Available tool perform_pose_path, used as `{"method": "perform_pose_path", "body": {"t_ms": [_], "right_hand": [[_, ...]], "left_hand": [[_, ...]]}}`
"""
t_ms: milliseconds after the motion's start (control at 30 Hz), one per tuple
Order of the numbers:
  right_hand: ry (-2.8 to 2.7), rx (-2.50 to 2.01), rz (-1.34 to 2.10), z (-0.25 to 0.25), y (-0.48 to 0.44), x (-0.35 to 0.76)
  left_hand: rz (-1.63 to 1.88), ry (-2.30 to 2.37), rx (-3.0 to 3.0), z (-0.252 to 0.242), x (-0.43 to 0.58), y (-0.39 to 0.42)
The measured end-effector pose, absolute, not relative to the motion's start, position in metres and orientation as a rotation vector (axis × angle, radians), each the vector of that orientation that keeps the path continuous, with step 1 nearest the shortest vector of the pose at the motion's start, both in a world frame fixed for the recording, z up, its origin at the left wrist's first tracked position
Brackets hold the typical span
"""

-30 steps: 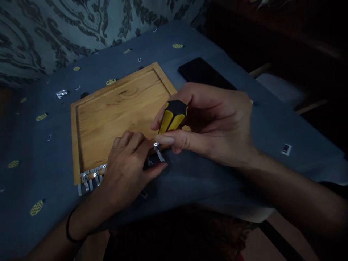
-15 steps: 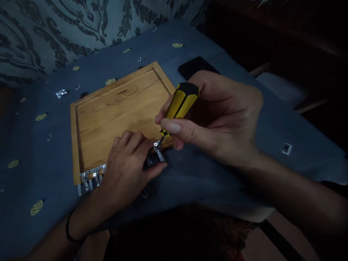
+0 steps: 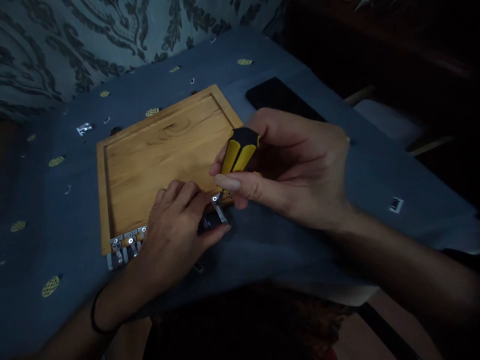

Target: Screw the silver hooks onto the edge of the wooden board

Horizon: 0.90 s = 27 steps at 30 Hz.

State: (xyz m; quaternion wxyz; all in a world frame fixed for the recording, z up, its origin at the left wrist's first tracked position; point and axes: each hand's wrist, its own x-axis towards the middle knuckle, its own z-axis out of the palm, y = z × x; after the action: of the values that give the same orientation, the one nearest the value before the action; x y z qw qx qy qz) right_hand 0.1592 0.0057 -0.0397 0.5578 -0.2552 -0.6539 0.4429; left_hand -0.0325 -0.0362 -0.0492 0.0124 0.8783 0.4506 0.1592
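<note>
A shallow wooden tray [image 3: 157,155] lies on a blue cloth. My right hand [image 3: 296,167] grips a yellow and black screwdriver [image 3: 238,152], its tip down on a bright screw [image 3: 215,198] at the tray's near right edge. My left hand [image 3: 176,235] is closed over a metal bracket [image 3: 221,215] at that edge, pressing it against the wood. Another metal bracket [image 3: 123,247] with screws sits at the tray's near left corner.
A dark phone [image 3: 279,97] lies on the blue cloth [image 3: 375,175] behind my right hand. Small metal parts such as a clip [image 3: 84,129] are scattered on the cloth left of the tray. A patterned fabric [image 3: 75,45] rises at the back.
The screwdriver handle rose and leaned right half a second ago, and has since come back down nearer upright over the screw. My left hand has stayed put.
</note>
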Motion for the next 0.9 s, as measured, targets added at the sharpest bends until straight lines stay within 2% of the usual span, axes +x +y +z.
{"method": "perform_pose_path", "body": {"t_ms": [233, 900], "right_hand": [[-1.588, -0.629, 1.062, -0.0361, 0.0025, 0.1613], [-1.474, -0.783, 0.792, -0.0315, -0.0021, 0.1566]], "left_hand": [[0.509, 1.396, 2.729, -0.0506, -0.0321, -0.0366], [0.444, 1.414, 2.694, -0.0472, -0.033, -0.037]]}}
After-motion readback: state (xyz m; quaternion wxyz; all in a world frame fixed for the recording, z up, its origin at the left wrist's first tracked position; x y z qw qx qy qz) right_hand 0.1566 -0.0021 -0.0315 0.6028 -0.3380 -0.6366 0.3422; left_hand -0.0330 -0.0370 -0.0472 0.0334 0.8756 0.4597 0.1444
